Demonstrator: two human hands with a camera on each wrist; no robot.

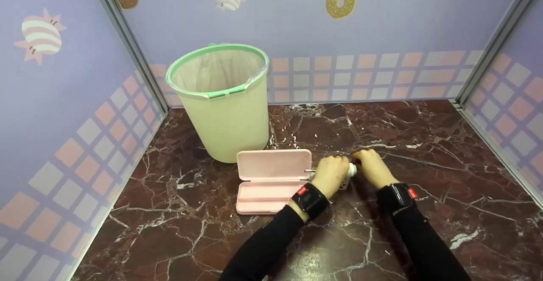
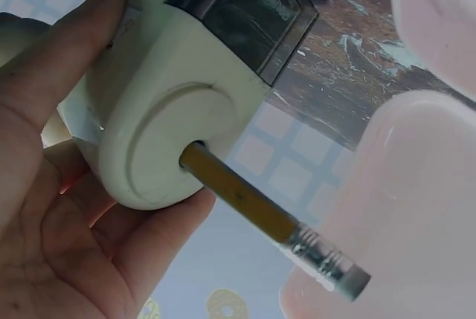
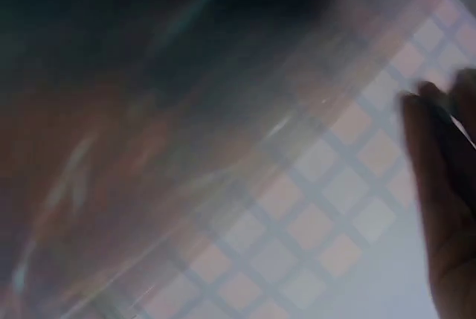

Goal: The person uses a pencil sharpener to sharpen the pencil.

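Note:
My left hand (image 1: 331, 173) grips a white crank pencil sharpener (image 2: 149, 129), with the thumb on one side and curled fingers beneath. A yellow pencil (image 2: 239, 195) is in the sharpener's hole, its metal band and eraser end sticking out. The sharpener has a dark see-through drawer (image 2: 249, 18). On the sharpener's other side, my right hand (image 1: 373, 168) has its fingers curled round the small dark crank handle, mostly hidden by the fingers. In the blurred right wrist view, the fingers (image 3: 439, 185) show at the right edge. Beside the left hand lies an open pink pencil case (image 1: 273, 164).
A pale bin (image 1: 227, 124) with a green rim and a clear liner stands behind the pencil case. Dark red marbled tabletop (image 1: 191, 230) lies under everything. Patterned lilac panels (image 1: 292, 26) enclose the back and both sides.

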